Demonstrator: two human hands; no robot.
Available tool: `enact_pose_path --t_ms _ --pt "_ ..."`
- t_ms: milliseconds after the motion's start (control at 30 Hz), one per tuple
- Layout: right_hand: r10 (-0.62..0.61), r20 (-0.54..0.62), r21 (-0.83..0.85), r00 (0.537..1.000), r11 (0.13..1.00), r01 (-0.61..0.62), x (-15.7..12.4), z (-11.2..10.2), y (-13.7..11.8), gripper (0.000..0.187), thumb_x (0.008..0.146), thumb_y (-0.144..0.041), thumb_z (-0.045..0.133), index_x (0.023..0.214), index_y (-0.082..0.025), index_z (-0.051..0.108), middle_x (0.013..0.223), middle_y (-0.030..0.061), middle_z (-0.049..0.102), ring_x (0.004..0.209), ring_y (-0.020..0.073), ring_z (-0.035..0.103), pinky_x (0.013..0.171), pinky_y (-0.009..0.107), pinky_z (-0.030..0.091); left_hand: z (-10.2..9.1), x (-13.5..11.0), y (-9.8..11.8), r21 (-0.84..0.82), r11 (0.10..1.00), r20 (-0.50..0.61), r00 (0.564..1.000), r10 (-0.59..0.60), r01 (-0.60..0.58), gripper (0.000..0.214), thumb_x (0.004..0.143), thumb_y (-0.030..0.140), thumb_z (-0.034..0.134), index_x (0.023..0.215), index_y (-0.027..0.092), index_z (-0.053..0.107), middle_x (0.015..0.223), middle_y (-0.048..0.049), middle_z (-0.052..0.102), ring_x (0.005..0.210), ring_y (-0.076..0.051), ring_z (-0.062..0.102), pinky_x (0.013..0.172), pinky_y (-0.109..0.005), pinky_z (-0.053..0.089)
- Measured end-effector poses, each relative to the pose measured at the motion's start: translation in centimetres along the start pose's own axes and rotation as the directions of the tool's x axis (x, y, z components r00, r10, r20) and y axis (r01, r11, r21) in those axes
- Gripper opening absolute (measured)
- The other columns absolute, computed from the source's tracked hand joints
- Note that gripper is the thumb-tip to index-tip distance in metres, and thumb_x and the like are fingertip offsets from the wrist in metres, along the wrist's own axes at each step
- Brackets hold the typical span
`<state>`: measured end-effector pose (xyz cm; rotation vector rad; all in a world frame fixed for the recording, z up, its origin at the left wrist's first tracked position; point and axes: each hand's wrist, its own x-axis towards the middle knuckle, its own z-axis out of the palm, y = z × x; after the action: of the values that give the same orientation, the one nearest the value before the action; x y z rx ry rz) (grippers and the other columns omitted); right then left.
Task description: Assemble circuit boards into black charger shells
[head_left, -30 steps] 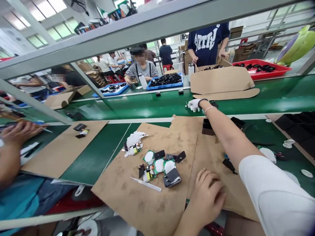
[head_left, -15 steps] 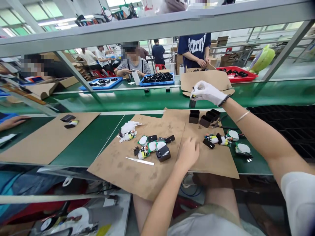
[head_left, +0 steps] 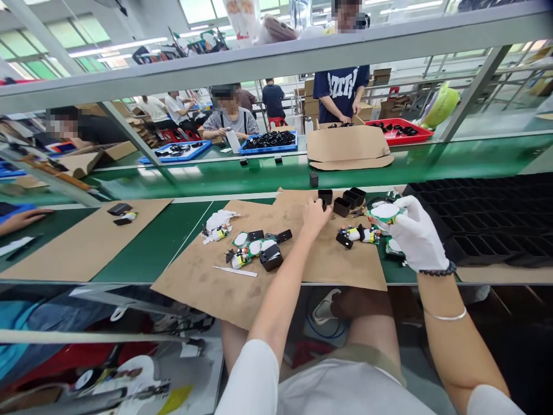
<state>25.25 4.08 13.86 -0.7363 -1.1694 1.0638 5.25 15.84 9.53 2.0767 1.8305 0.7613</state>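
Observation:
My bare left hand (head_left: 317, 218) reaches to the back of the brown cardboard, its fingers closed at the front of an open black case (head_left: 325, 196); the fingertips are partly hidden. My right hand (head_left: 418, 233), in a white glove, pinches a circuit board with a round white disc (head_left: 384, 212), raised over the table. More black cases (head_left: 342, 207) stand beside the left hand. Below them lie boards with yellow and white parts (head_left: 365, 233) and a black cover (head_left: 344, 241). Another disc board (head_left: 394, 248) is partly hidden beneath the right hand.
White tweezers (head_left: 235, 271) lie on the cardboard (head_left: 190, 282) near several boards and a black case (head_left: 271, 257). A dark charger block (head_left: 314, 178) stands on the green belt (head_left: 207, 181). Rows of black cases (head_left: 488, 222) fill the right. A co-worker's hand (head_left: 32, 218) is at far left.
My right hand has let go of the dark block, which now stands on the belt, and has come back right to hold a disc board. My left hand has moved forward to a black case.

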Motion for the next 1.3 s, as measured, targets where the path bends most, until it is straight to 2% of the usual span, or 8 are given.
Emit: enact_pose_path --t_ms 100,200,433,633,867,1000,1133,1300 --pt "0.042 -0.074 0.015 0.996 0.999 -0.041 -2.5 -0.2 0.9 0.033 0.07 -0.039 0.088 0.089 -0.029 0.062 0.095 -0.0019 0.076 0.091 0.0208 0.075 0.077 0.034 0.064 -1.7 -3.2 -0.4 -0.027 0.997 -0.01 0.998 0.066 -0.067 0.004 0.086 0.02 0.062 0.085 0.018 0.059 0.106 -0.0104 0.059 0.103 -0.026 0.063 0.092 -0.036 0.049" --pt "0.085 -0.123 0.103 0.989 0.992 -0.073 -4.3 0.1 1.7 0.036 0.068 -0.044 0.089 0.09 -0.029 0.065 0.098 -0.0003 0.076 0.095 0.0213 0.075 0.078 0.033 0.064 -2.7 -7.9 -0.9 -0.053 0.993 -0.016 0.994 0.104 -0.105 0.019 0.081 0.02 0.07 0.095 0.02 0.056 0.107 -0.0069 0.061 0.101 -0.023 0.063 0.09 -0.034 0.05" --pt "0.154 -0.187 0.11 0.97 0.985 -0.136 -6.3 1.3 4.8 0.032 0.075 -0.047 0.084 0.091 -0.027 0.065 0.091 -0.0017 0.073 0.085 0.0178 0.074 0.075 0.032 0.064 -1.0 -15.2 -2.0 -0.219 0.974 0.042 0.997 0.063 -0.052 0.051 0.078 0.033 0.083 0.121 0.022 0.057 0.121 -0.0098 0.066 0.115 -0.029 0.064 0.097 -0.042 0.053" --pt "0.084 -0.225 -0.168 0.971 0.978 -0.124 -6.7 2.1 7.2 0.04 0.074 -0.052 0.083 0.092 -0.025 0.061 0.089 0.001 0.071 0.082 0.0188 0.072 0.078 0.036 0.061 -0.8 -15.8 -3.1 -0.604 0.795 0.253 0.959 0.131 0.05 0.104 0.068 0.033 0.089 0.154 0.029 0.031 0.153 -0.0141 0.046 0.066 -0.008 0.059 0.069 -0.03 0.057" --pt "-0.027 -0.095 -0.284 0.995 0.959 -0.001 -6.1 3.2 5.9 0.044 0.063 -0.045 0.093 0.088 -0.025 0.062 0.081 -0.0018 0.064 0.073 0.0165 0.066 0.078 0.034 0.059 -0.2 -14.5 -3.2 -0.648 0.756 0.261 0.959 0.109 0.09 0.064 0.065 0.019 0.086 0.124 0.019 0.063 0.11 -0.0064 0.069 0.056 -0.005 0.047 0.05 -0.019 0.04" --pt "-0.132 0.029 -0.336 0.991 0.932 0.134 -6.9 3.9 4.4 0.042 0.061 -0.031 0.095 0.092 -0.028 0.066 0.078 -0.0018 0.068 0.072 0.0186 0.07 0.077 0.035 0.06 -2.9 -15.3 -2.3 -0.743 0.669 0.141 0.976 0.167 -0.007 0.061 0.063 0.018 0.086 0.121 0.022 0.066 0.117 -0.0061 0.063 0.057 -0.004 0.05 0.049 -0.018 0.041" --pt "-0.23 0.175 -0.352 0.957 0.894 0.279 -8.0 4.7 2.5 0.041 0.062 -0.019 0.094 0.095 -0.03 0.071 0.101 0.0026 0.077 0.1 0.0262 0.075 0.093 0.04 0.06 -7.2 -16.4 -1.2 -0.735 0.666 0.094 0.953 0.287 -0.127 0.056 0.069 0.015 0.082 0.122 0.026 0.068 0.113 -0.0036 0.06 0.055 -0.002 0.049 0.051 -0.019 0.044" --pt "-0.12 0.311 -0.263 0.943 0.942 0.207 -8.1 5.5 -0.1 0.029 0.072 -0.013 0.085 0.093 -0.03 0.075 0.128 0.0043 0.072 0.109 0.0285 0.074 0.091 0.041 0.063 -9.5 -17.3 -0.7 -0.689 0.691 0.045 0.938 0.344 -0.22 0.056 0.072 0.014 0.079 0.125 0.027 0.067 0.111 -0.0031 0.059 0.056 -0.003 0.048 0.05 -0.018 0.046"
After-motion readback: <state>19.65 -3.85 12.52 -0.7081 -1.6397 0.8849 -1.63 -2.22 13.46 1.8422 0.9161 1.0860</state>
